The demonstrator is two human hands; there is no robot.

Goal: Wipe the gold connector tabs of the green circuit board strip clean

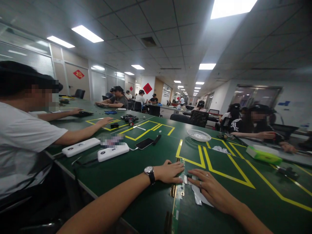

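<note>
A long, narrow circuit board [179, 191] with copper-coloured parts along its edge lies on the green table, running away from me. My left hand [168, 171] rests flat across it, fingers stretched out and a watch [149, 175] on the wrist. Just right of the board, my right hand [210, 185] lies low with its fingers extended. Its fingertips are close to a small dark and silvery piece [186, 179] at the board's edge; whether they touch it I cannot tell. Crumpled white paper or film [198, 195] lies partly under this hand.
Yellow tape outlines mark the table [156, 152]. Two white power banks [113, 152], a phone [144, 143] on a cable, and a white plastic basket [199, 135] lie farther off. A green-and-white box [263, 154] is at right. A co-worker [26, 130] sits at left; others work beyond.
</note>
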